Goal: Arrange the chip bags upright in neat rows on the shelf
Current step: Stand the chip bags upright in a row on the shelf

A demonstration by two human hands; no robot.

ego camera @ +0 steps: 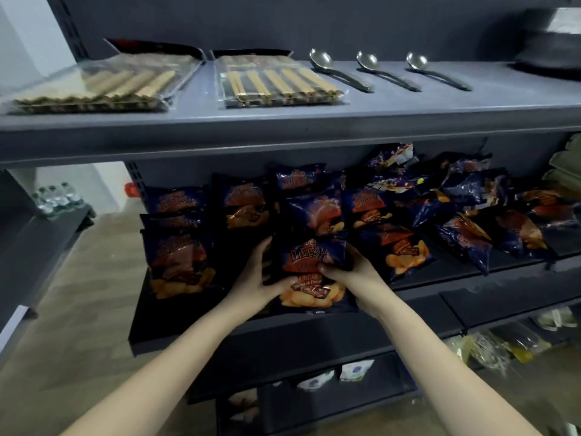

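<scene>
On the middle shelf (314, 328), the left hand (256, 278) and right hand (352, 275) grip 1 upright chip bag (311, 272) by its sides, thumbs curled across its front.

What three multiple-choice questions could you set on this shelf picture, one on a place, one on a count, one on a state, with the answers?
1. Where do the spoons lie?
A. On the upper shelf, right of the chopstick packs
B. Among the chip bags
C. On the floor

2. How many spoons are there?
A. Two
B. Three
C. Five

3. What is the state of the front chip bag?
A. Lying untouched
B. Held by one hand only
C. Gripped by both hands

Answers: 1 A, the spoons lie on the grey upper shelf beside the packs; 2 B, three bowls with handles show in a row; 3 C, the left hand and the right hand hold it from either side.
</scene>
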